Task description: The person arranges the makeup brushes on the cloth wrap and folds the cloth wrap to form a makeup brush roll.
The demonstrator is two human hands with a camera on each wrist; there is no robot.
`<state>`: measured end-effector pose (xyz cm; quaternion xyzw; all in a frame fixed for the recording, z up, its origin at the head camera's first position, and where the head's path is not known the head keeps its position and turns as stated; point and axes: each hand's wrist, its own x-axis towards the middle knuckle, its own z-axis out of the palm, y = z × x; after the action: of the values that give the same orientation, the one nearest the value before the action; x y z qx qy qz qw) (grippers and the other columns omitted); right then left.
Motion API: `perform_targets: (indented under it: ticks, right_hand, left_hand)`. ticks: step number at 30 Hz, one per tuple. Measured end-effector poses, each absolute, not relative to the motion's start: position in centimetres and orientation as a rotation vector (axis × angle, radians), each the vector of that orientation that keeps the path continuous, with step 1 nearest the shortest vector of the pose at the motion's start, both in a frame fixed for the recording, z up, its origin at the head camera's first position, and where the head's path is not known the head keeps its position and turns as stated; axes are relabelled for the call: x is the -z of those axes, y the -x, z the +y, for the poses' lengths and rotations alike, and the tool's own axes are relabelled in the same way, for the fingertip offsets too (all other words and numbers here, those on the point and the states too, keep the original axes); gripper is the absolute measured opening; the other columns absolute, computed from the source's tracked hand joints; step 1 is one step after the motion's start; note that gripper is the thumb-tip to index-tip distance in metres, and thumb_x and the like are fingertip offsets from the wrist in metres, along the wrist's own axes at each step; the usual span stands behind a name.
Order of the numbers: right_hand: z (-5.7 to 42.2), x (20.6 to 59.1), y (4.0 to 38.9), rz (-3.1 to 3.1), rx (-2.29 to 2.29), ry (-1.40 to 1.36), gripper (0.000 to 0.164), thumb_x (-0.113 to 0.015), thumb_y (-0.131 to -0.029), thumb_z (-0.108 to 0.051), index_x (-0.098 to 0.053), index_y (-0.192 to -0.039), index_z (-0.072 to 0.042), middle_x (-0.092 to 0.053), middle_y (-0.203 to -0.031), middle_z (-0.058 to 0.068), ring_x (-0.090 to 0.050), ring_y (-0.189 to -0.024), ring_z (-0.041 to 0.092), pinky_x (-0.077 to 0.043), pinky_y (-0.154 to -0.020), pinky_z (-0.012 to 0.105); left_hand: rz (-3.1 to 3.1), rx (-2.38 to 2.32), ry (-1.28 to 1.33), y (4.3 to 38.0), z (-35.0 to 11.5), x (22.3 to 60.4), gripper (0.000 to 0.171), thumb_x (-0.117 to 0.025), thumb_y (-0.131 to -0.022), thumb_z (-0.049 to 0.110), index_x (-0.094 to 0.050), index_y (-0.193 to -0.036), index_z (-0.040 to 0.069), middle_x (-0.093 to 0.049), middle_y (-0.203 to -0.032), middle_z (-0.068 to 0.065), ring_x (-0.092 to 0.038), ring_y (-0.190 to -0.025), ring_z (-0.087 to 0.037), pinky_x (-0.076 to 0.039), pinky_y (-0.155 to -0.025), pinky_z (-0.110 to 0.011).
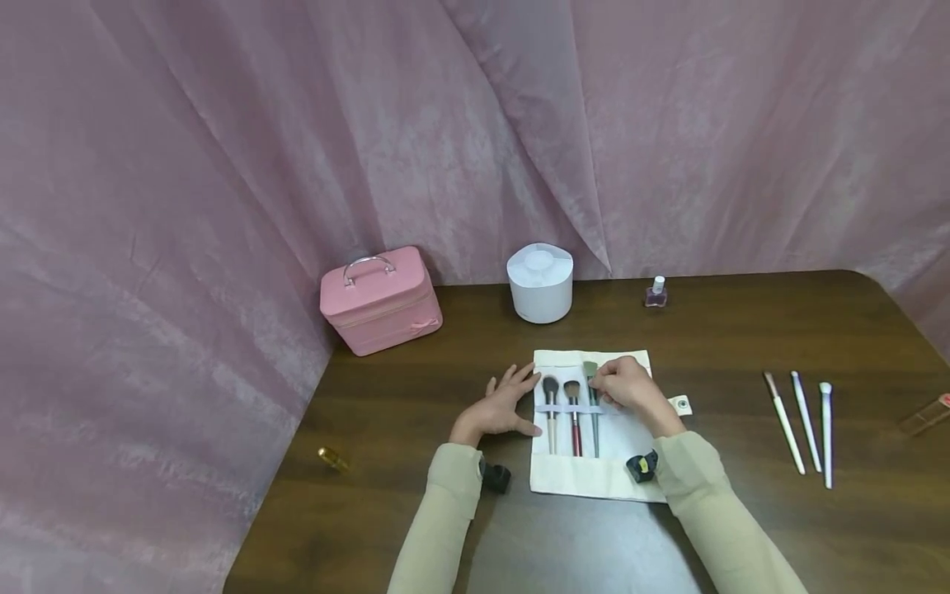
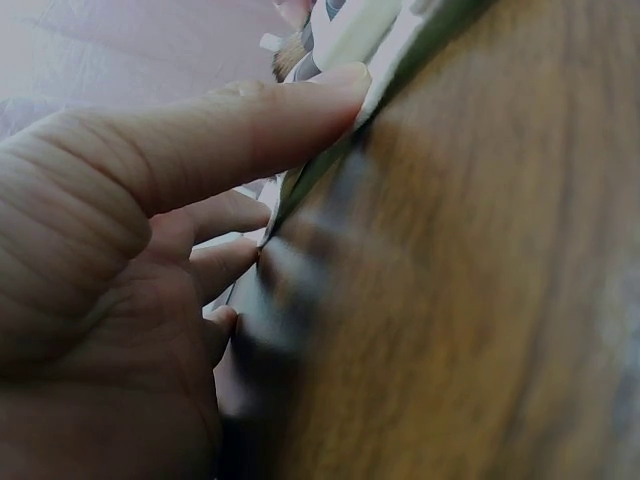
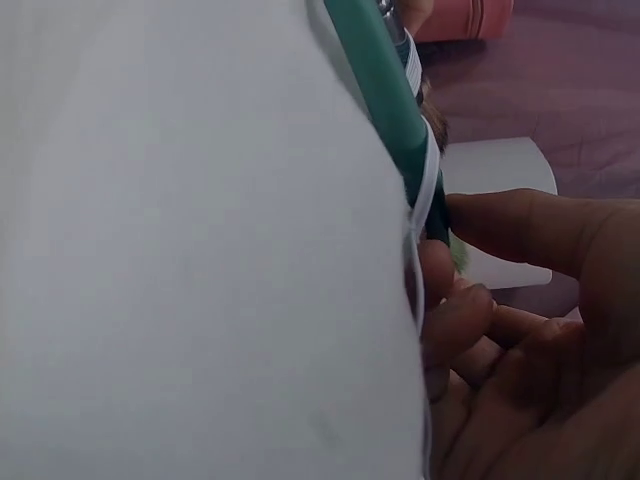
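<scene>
A cream fabric brush roll (image 1: 579, 475) lies unrolled on the table, with a pale elastic band across it. Under the band sit a makeup brush with dark bristles and a pale handle (image 1: 552, 433), one with a red handle (image 1: 576, 437), and a green makeup brush (image 1: 595, 433). My right hand (image 1: 632, 389) pinches the green brush near its head; in the right wrist view its green handle (image 3: 380, 90) runs under the white elastic. My left hand (image 1: 500, 408) has its fingers spread, thumb and fingertips touching the roll's left edge.
Three more brushes (image 1: 826, 437) lie to the right, near a tube (image 1: 924, 415). At the back stand a pink case (image 1: 380, 309), a white round container (image 1: 540, 289) and a nail polish bottle (image 1: 656, 294). A small gold tube (image 1: 332, 459) lies at left.
</scene>
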<state>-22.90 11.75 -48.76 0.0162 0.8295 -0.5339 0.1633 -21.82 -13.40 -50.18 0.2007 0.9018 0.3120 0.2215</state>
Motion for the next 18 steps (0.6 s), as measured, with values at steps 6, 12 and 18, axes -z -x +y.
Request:
perform_targets:
  ticks: [6, 12, 18]
  right_hand:
    - [11.5, 48.7, 22.8, 2.388, 1.444, -0.055, 0.013, -0.063, -0.09, -0.003, -0.069, -0.083, 0.005, -0.06, -0.063, 0.005, -0.051, -0.053, 0.01, -0.041, -0.049, 0.022]
    - [11.8, 47.7, 22.8, 2.462, 1.327, -0.012, 0.017, -0.066, -0.087, -0.005, -0.07, -0.071, 0.003, -0.06, -0.057, 0.003, -0.051, -0.051, 0.011, -0.041, -0.048, 0.023]
    - [11.9, 47.9, 22.0, 2.561, 1.144, 0.049, 0.024, -0.065, -0.086, -0.011, -0.067, -0.063, -0.002, -0.058, -0.056, 0.001, -0.048, -0.052, 0.013, -0.038, -0.049, 0.025]
  left_hand:
    - [2.492, -0.885, -0.538, 21.6, -13.6, 50.2, 0.095, -0.085, -0.083, 0.018, -0.03, -0.16, 0.013, -0.01, -0.17, 0.002, 0.004, -0.155, -0.024, 0.005, -0.12, -0.054]
    - [2.493, -0.883, -0.566, 22.1, -13.4, 50.0, 0.096, -0.085, -0.083, 0.019, -0.029, -0.161, 0.013, -0.01, -0.17, 0.002, 0.005, -0.155, -0.025, 0.005, -0.12, -0.055]
    - [2.482, -0.885, -0.531, 21.8, -13.2, 50.2, 0.095, -0.086, -0.083, 0.019, -0.031, -0.16, 0.014, -0.012, -0.169, 0.002, 0.004, -0.155, -0.024, 0.004, -0.121, -0.054]
